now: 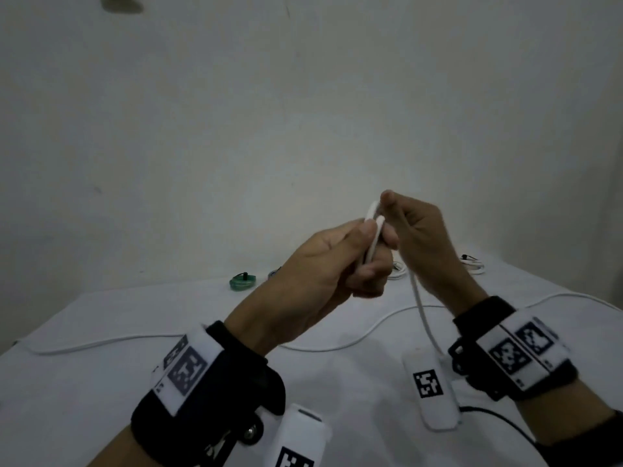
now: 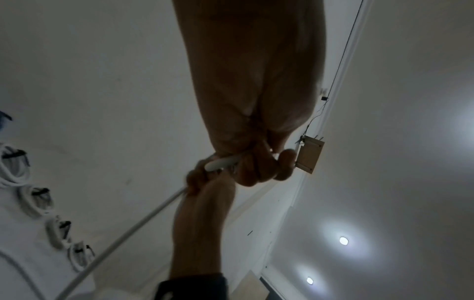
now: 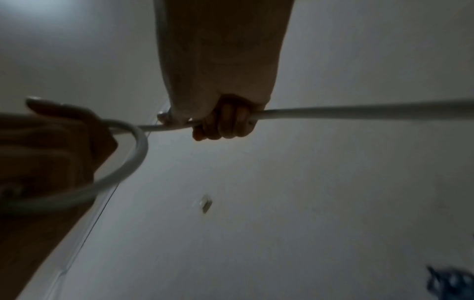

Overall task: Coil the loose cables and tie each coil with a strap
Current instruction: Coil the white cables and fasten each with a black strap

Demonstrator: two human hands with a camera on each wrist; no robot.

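Observation:
Both hands are raised above the white table (image 1: 101, 382) and hold one white cable (image 1: 423, 315). My left hand (image 1: 337, 261) grips a small loop of that cable (image 1: 139, 284) in its curled fingers; the loop's top sticks up past the thumb. My right hand (image 1: 414, 230) pinches the cable just beside the loop, fingers curled round it (image 3: 225, 121). From the right hand the cable hangs down to the table and trails left and right across it. In the left wrist view the cable (image 2: 133, 227) runs down from the two clasped hands (image 2: 246, 168).
Tied coils lie along the table's far edge by the wall: a green one (image 1: 242, 283) and white ones with black straps (image 1: 473, 264). Several white coils (image 2: 38, 201) show in the left wrist view. Tagged white devices (image 1: 429, 389) hang under both wrists.

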